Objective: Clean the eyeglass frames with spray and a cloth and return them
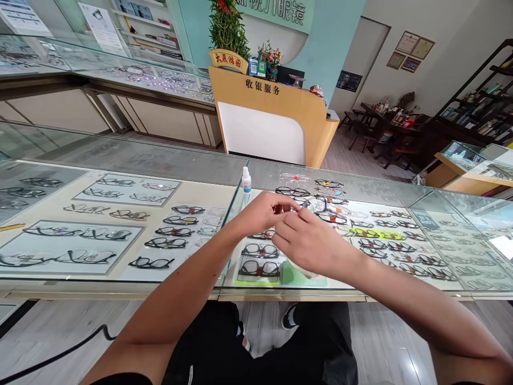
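Observation:
My left hand (266,214) and my right hand (306,240) meet above the glass display counter, fingers pinched together. Between them is a pair of eyeglasses (306,205); only a small part of it shows past my fingertips, and the rest is hidden or blends with frames below. A small white bottle (247,181) with a blue and red label stands on the glass just beyond my left hand. Under my right hand a pale green sheet or cloth (298,274) is partly covered. Dark-rimmed glasses (259,268) lie near it, seen through the glass.
Rows of eyeglasses (165,243) fill the counter (120,289) to the left, with more glasses (401,247) to the right. Across the aisle stands a wooden cashier desk (276,101) with a plant (228,32). A black cable (60,350) runs at lower left.

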Available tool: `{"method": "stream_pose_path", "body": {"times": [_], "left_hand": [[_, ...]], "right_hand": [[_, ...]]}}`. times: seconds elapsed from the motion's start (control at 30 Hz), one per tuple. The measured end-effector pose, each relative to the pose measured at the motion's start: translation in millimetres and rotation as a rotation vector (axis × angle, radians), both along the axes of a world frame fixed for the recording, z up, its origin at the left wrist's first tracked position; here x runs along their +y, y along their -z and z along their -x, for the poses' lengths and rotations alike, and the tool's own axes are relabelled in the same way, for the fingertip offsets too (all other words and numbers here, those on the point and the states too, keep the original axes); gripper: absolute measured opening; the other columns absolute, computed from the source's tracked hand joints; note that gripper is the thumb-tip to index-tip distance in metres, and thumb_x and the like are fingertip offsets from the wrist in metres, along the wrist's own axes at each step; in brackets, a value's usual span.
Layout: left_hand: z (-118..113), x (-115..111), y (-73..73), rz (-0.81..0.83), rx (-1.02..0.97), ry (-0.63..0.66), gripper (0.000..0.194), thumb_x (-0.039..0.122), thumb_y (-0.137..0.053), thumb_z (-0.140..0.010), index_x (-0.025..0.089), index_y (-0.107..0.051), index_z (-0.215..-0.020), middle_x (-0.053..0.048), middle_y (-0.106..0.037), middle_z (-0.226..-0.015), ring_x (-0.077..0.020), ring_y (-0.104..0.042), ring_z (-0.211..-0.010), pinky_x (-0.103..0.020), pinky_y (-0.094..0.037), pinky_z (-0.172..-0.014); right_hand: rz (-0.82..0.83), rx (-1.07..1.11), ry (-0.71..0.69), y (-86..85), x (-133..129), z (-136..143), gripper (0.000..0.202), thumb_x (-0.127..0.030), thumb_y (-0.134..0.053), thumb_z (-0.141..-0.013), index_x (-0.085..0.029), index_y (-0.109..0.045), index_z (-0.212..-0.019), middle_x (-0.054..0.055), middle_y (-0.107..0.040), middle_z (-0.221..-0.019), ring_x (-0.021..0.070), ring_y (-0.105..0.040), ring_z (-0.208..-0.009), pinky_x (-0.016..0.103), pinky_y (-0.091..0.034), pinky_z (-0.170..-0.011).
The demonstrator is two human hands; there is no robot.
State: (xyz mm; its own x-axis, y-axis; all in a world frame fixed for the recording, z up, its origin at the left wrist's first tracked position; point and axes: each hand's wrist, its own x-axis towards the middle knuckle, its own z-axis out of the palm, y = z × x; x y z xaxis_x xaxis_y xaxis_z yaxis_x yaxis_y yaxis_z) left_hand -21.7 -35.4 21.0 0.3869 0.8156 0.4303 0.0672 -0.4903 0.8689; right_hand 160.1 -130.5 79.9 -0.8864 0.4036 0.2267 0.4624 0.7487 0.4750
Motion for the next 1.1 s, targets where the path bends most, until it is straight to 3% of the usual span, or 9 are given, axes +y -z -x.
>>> {"method": "stream_pose_path", "body": {"times": [0.07,0.23,0.4,0.57,0.73,0.93,1.1], "left_hand": [[1.5,7.7,-4.5,0.046,0.026,0.069,0.025,0.045,-0.087,-0.084,0.021,-0.086,-0.090,-0.001,-0.066,-0.065,-0.0146,-0.052,-0.059,-0.029,-0.039,-0.055],[1.9,22.9,0.3,0.135,-0.183,-0.100,0.035,0.054,-0.090,-0.083,0.022,-0.087,-0.098,0.002,-0.057,-0.065,-0.0127,-0.047,-0.060,-0.027,-0.037,-0.057],[-5.0,20.3,6.8,0.238,-0.232,-0.136,0.038,0.055,-0.093,-0.079,0.021,-0.087,-0.095,0.004,-0.050,-0.062,-0.0110,-0.040,-0.061,-0.028,-0.034,-0.060],[-17.9,12.8,17.1,0.288,-0.212,-0.142,0.038,0.055,-0.094,-0.077,0.022,-0.088,-0.096,0.001,-0.059,-0.069,-0.0135,-0.047,-0.068,-0.029,-0.038,-0.065],[-26.9,11.6,27.2,0.349,-0.227,-0.105,0.036,0.053,-0.096,-0.075,0.022,-0.089,-0.094,0.000,-0.060,-0.069,-0.0134,-0.046,-0.067,-0.030,-0.037,-0.064],[-30.6,10.5,30.0,0.395,-0.249,-0.088,0.038,0.052,-0.098,-0.071,0.021,-0.089,-0.091,0.002,-0.057,-0.065,-0.0121,-0.043,-0.064,-0.030,-0.034,-0.062],[-32.8,10.4,30.0,0.423,-0.273,-0.079,0.041,0.052,-0.100,-0.068,0.020,-0.089,-0.091,0.003,-0.057,-0.064,-0.0114,-0.042,-0.063,-0.030,-0.035,-0.062]], "right_hand": [[0.138,0.205,0.028,11.3,9.5,-11.7,0.018,-0.013,-0.061,-0.110,-0.019,-0.072,-0.097,0.008,-0.075,-0.096,0.0253,-0.062,-0.088,0.040,-0.047,-0.081],[0.612,0.931,0.042,48.2,45.1,-37.2,0.022,-0.032,-0.077,-0.107,-0.021,-0.069,-0.089,0.001,-0.071,-0.082,0.0170,-0.062,-0.075,0.031,-0.046,-0.072],[0.809,1.411,0.151,76.1,63.4,-37.2,0.042,-0.060,-0.086,-0.094,-0.023,-0.070,-0.081,0.001,-0.071,-0.080,0.0168,-0.060,-0.072,0.032,-0.049,-0.070],[0.883,1.492,0.200,87.2,65.8,-42.6,0.044,-0.064,-0.090,-0.088,-0.023,-0.073,-0.081,0.001,-0.072,-0.079,0.0171,-0.060,-0.072,0.033,-0.051,-0.072],[0.879,1.473,0.242,91.1,66.3,-48.4,0.043,-0.062,-0.092,-0.087,-0.023,-0.073,-0.081,0.001,-0.073,-0.079,0.0177,-0.061,-0.072,0.033,-0.051,-0.071],[0.804,1.399,0.235,91.0,65.4,-48.4,0.040,-0.062,-0.082,-0.097,-0.024,-0.074,-0.086,0.003,-0.076,-0.084,0.0192,-0.064,-0.076,0.034,-0.052,-0.074],[0.706,1.270,0.258,92.3,66.6,-51.1,0.050,-0.060,-0.053,-0.114,-0.025,-0.062,-0.079,0.002,-0.065,-0.076,0.0194,-0.058,-0.072,0.036,-0.048,-0.072]]}}
